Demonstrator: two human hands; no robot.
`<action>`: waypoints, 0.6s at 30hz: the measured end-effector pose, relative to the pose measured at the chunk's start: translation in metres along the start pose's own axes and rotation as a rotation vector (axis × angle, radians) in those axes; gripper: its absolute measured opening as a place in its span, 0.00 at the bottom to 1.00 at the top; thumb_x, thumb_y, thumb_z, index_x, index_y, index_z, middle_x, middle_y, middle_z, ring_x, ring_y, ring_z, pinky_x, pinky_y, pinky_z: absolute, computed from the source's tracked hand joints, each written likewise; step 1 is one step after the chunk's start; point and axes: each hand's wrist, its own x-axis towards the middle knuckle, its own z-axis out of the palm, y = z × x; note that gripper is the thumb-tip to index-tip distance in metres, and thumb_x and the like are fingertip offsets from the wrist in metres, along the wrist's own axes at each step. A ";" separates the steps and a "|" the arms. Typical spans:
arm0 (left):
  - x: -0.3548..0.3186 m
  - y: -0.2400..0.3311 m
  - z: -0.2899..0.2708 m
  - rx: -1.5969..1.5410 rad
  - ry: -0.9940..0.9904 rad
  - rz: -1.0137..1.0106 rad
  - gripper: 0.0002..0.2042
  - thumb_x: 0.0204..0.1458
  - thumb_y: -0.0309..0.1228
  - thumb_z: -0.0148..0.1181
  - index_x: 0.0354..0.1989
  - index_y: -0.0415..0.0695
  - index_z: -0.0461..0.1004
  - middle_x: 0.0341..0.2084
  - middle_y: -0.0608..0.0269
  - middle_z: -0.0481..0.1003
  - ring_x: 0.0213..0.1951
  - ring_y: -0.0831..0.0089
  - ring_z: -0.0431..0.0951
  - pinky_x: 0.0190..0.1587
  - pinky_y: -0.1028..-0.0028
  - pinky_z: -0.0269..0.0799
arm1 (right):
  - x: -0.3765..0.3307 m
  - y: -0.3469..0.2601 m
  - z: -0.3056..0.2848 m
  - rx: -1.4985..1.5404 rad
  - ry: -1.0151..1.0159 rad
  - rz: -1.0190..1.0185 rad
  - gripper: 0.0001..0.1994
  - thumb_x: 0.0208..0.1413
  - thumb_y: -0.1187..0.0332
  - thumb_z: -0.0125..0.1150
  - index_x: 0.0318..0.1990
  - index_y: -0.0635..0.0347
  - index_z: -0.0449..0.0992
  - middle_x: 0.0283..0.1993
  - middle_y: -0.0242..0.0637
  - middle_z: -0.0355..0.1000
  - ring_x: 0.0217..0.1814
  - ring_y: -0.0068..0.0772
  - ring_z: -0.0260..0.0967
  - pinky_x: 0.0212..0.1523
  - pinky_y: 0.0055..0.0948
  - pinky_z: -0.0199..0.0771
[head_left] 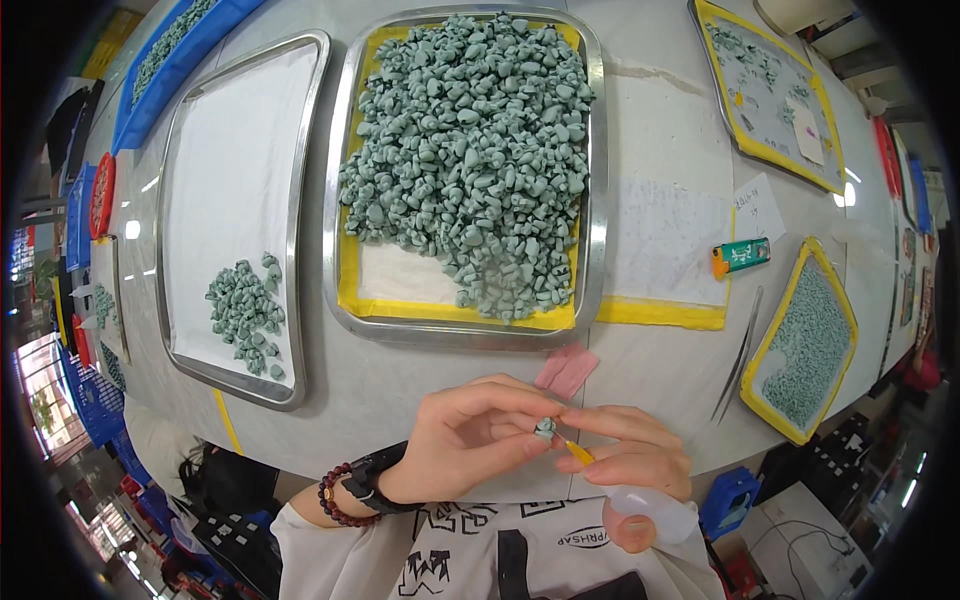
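Over the table's (380, 395) near edge, left hand (462, 440) pinches a small grey-green piece (545, 427); right hand (635, 452) closes around a translucent bottle (660, 510), yellow nozzle (580, 453) just beside the piece. Judged risk: loose pinch could drop it; overhard squeeze might over-dispense.

Tray rim (470, 335) is glossy metal, pcs (470, 150) smooth-ish, matt, lighter (744, 254) plastic.

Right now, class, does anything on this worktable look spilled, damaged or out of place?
The lighter lies askew at the right edge of the yellow-edged sheet, perhaps odd near the green stones. No spill shows.
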 end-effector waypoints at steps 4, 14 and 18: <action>-0.001 0.001 0.000 -0.018 0.017 -0.008 0.14 0.48 0.11 0.53 0.44 0.31 0.70 0.42 0.51 0.70 0.42 0.66 0.76 0.45 0.72 0.74 | -0.001 -0.005 -0.002 -0.021 0.052 -0.008 0.26 0.60 0.44 0.37 0.38 0.61 0.67 0.22 0.44 0.75 0.37 0.55 0.75 0.35 0.42 0.73; 0.000 -0.003 0.002 0.081 0.064 -0.010 0.11 0.46 0.17 0.58 0.40 0.33 0.72 0.37 0.52 0.71 0.35 0.67 0.77 0.39 0.73 0.75 | -0.007 0.003 -0.038 -0.717 0.010 0.121 0.12 0.48 0.64 0.60 0.38 0.58 0.71 0.34 0.41 0.73 0.45 0.47 0.69 0.45 0.44 0.68; -0.003 -0.004 -0.005 0.081 0.001 0.038 0.14 0.47 0.10 0.54 0.43 0.32 0.71 0.41 0.52 0.70 0.41 0.70 0.75 0.46 0.71 0.76 | -0.005 0.008 -0.048 -1.003 -0.171 0.079 0.12 0.40 0.74 0.61 0.36 0.57 0.74 0.37 0.37 0.70 0.44 0.43 0.66 0.46 0.42 0.66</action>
